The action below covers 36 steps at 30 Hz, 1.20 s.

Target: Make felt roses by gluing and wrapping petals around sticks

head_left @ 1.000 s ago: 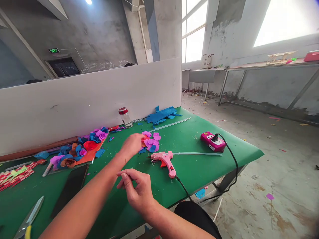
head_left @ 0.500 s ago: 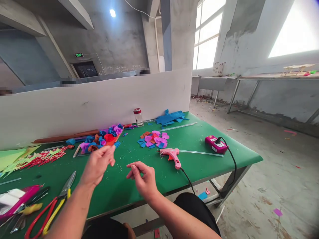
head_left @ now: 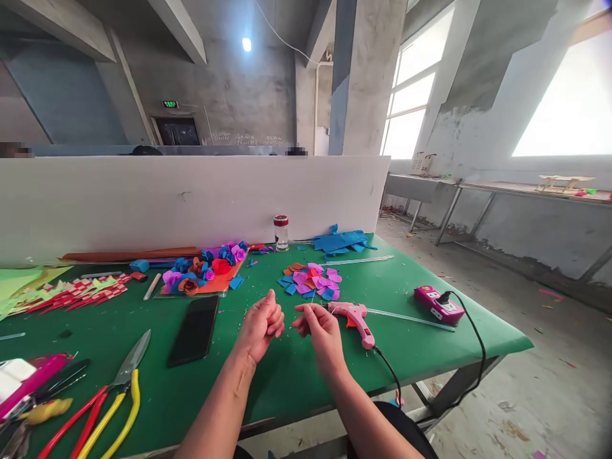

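Observation:
My right hand (head_left: pixel 321 329) is closed in a pinch on a thin wire (head_left: pixel 313 296) that sticks up from the fingertips. My left hand (head_left: pixel 261 325) is beside it, a little apart, with its fingers curled together; whether it holds anything I cannot make out. Both hover over the green table (head_left: pixel 287 376). Just beyond them lies a heap of pink, blue and orange felt petals (head_left: pixel 312 282). A pink glue gun (head_left: pixel 354 315) lies right of my right hand, its black cord running off the table's edge.
A black phone (head_left: pixel 194 329) lies left of my hands. Scissors (head_left: pixel 122 376) and red and yellow-handled tools sit at the near left. Finished felt flowers (head_left: pixel 205 268), a small jar (head_left: pixel 281 232), blue felt scraps (head_left: pixel 339 241), glue sticks (head_left: pixel 406 317) and a pink power strip (head_left: pixel 437 305) are farther off.
My left hand came back from the petal heap and closed up beside my right hand. The view swung left and up, showing the phone and more tools.

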Available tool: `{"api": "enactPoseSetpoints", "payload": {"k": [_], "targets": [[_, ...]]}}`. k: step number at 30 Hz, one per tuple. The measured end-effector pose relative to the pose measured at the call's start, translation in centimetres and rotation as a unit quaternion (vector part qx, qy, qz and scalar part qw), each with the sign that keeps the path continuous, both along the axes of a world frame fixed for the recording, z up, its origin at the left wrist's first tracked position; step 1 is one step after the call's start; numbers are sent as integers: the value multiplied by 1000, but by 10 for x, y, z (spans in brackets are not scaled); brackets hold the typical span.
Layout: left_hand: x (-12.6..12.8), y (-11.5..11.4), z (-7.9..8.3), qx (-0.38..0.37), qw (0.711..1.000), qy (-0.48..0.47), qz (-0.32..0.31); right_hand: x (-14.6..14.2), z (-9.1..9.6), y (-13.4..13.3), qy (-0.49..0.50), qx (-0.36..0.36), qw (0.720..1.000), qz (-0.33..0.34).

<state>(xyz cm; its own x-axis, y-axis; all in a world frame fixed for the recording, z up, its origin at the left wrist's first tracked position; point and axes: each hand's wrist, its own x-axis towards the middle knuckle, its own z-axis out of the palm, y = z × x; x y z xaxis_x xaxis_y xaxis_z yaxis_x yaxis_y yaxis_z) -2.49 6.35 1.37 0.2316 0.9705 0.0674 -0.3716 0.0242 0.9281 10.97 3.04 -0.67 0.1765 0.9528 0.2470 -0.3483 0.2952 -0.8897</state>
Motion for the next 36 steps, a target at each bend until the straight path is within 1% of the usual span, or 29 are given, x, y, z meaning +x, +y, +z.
{"api": "enactPoseSetpoints", "payload": {"k": [3, 7, 10, 11, 12, 13, 14, 15, 16, 17, 18, 19, 21, 22, 23, 25, 26, 27, 29, 30, 31, 32, 33, 34, 36], "targets": [[-2, -6, 3, 15, 999, -4, -38, 1, -3, 2, -21, -8, 1000, -9], [-1, -12, 1, 40, 996, 64, -38, 4, -6, 9, -23, -14, 1000, -12], [-4, -18, 2, 49, 992, 113, -25, 9, 6, 18, -22, 0, 1000, -16], [-5, -21, 5, 62, 988, 135, -36, 10, 13, 21, -23, 7, 1000, -19], [-7, -26, 9, 79, 981, 162, -75, 11, 20, 24, -22, 15, 999, -25], [-8, -31, 13, 98, 966, 191, -145, 12, 27, 27, -19, 23, 999, -31], [-8, -36, 18, 110, 936, 216, -255, 12, 34, 29, -16, 30, 999, -30], [-8, -41, 21, 111, 880, 240, -395, 11, 39, 30, -15, 36, 999, -26], [-6, -45, 22, 104, 824, 252, -497, 11, 42, 30, -16, 39, 999, -18], [-3, -48, 22, 96, 804, 257, -528, 11, 43, 28, -21, 40, 999, -9], [0, -49, 19, 82, 798, 275, -531, 11, 42, 26, -28, 38, 999, -3], [3, -49, 15, 68, 808, 300, -503, 11, 39, 22, -37, 34, 999, -1], [4, -46, 6, 78, 853, 356, -372, 13, 31, 16, -52, 24, 998, -13], [2, -43, 2, 91, 865, 378, -317, 15, 26, 14, -57, 19, 998, -19], [-1, -40, 0, 109, 868, 393, -285, 17, 22, 12, -60, 14, 998, -25], [-9, -35, 1, 143, 860, 408, -272, 21, 15, 13, -58, 9, 998, -34], [-12, -32, 4, 152, 858, 422, -251, 23, 13, 15, -55, 8, 998, -38], [-14, -29, 7, 156, 860, 444, -196, 24, 11, 17, -53, 6, 998, -41], [-12, -21, 15, 155, 862, 482, -21, 25, 7, 20, -54, 4, 998, -40], [-9, -16, 17, 165, 861, 478, 62, 25, 6, 21, -58, 2, 998, -35], [-6, -12, 19, 185, 866, 453, 106, 23, 5, 21, -66, 1, 997, -27], [-2, -7, 19, 206, 875, 419, 128, 22, 4, 21, -76, 0, 997, -17], [1, -4, 18, 219, 886, 385, 136, 19, 4, 20, -89, 1, 996, -7], [4, -2, 15, 223, 898, 356, 131, 17, 4, 18, -103, 4, 995, 4], [6, -2, 8, 199, 920, 319, 113, 12, 4, 13, -136, 12, 990, 28]]}}
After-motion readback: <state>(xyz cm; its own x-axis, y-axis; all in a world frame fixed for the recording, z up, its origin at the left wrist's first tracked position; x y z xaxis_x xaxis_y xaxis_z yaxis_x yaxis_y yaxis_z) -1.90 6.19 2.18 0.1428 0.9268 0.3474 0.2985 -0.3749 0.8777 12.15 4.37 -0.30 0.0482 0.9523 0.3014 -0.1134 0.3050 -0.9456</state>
